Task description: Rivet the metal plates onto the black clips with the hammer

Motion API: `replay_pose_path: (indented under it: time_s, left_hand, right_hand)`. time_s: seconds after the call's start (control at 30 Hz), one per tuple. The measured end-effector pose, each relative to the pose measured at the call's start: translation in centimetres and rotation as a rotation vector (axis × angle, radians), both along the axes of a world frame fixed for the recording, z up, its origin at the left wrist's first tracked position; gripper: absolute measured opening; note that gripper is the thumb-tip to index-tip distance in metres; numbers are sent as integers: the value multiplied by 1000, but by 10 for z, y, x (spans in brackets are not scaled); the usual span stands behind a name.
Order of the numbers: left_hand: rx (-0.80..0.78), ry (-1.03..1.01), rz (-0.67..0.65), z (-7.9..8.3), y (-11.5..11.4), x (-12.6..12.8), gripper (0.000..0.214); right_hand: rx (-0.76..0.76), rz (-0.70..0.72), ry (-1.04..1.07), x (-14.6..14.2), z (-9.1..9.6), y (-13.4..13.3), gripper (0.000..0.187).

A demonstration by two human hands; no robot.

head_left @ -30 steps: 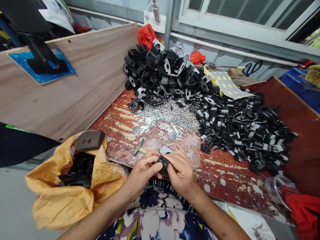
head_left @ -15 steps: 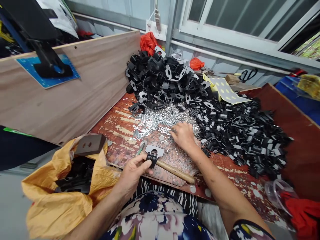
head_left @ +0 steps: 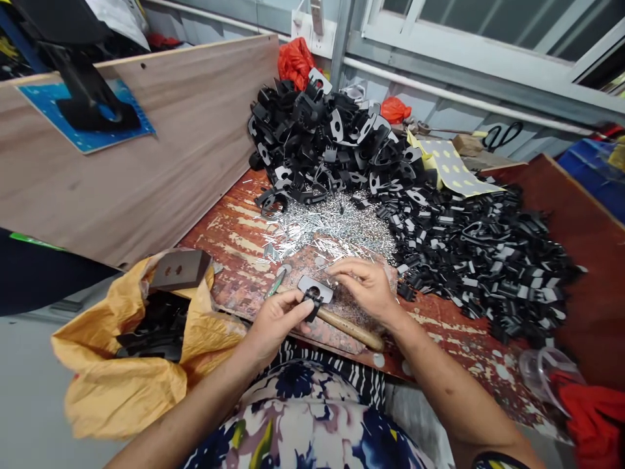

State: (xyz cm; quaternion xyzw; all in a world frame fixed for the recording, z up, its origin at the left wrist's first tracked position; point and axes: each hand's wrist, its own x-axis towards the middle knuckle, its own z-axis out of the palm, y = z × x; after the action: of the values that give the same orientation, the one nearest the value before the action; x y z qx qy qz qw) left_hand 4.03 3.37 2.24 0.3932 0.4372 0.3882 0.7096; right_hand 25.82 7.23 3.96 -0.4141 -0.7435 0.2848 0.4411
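Observation:
Between the thumb and fingers of my left hand [head_left: 280,319] is a black plastic clip [head_left: 315,294] with a flat grey plate, held over the near part of the worktable. My right hand [head_left: 368,286] is closed in a pinch just right of the plate, apart from it; whatever sits at its fingertips is too small to make out. Beyond both hands lies a spread of thin metal pins [head_left: 336,247], with a heap of small silvery pieces [head_left: 364,225] behind. Below the clip rests a wooden handle [head_left: 354,329], its far end hidden by my left hand.
Black clip parts [head_left: 312,137] are piled at the back, smaller black parts [head_left: 478,260] at right. A wooden board [head_left: 195,117] walls the left side. A yellow sack [head_left: 122,397] with a brown block [head_left: 180,270] stands at lower left. A green-handled tool [head_left: 277,282] lies near my left hand.
My right hand has drawn back from the pins toward the clip, its fingers now pinched. My left hand and the clip sit slightly higher and further right in view; the view itself has shifted a little.

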Motion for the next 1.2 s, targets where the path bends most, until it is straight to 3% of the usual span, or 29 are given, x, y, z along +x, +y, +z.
replay_pose_path:
  time_s: [0.23, 0.4, 0.5, 0.6, 0.67, 0.77, 1.0, 1.2]
  left_hand:
    - [67, 89, 15, -6, -4, 7, 41]
    - [133, 130, 23, -12, -9, -3, 35]
    - [167, 166, 80, -13, -8, -9, 37]
    - [197, 181, 110, -15, -8, -15, 40]
    - [150, 154, 88, -16, -9, -17, 40]
    - [50, 87, 67, -17, -11, -19, 37]
    - [-56, -41, 117, -12, -8, -23, 36]
    - [-138, -220, 185, -13, -5, -27, 26]
  right_hand:
    - [225, 103, -38, -25, -4, -38, 30]
    - [172, 145, -97, -28, -13, -49, 40]
    - [34, 21, -150, -23, -15, -30, 30]
    - [-21, -157, -453, -12, -15, 10, 27]
    - [-31, -193, -682, -8, -14, 38, 28]
    - [-38, -168, -836, -11, -13, 61, 26]
    - [-3, -138, -1069, -40, -18, 61, 28]
    - [42, -126, -1088, -22, -26, 71, 29]
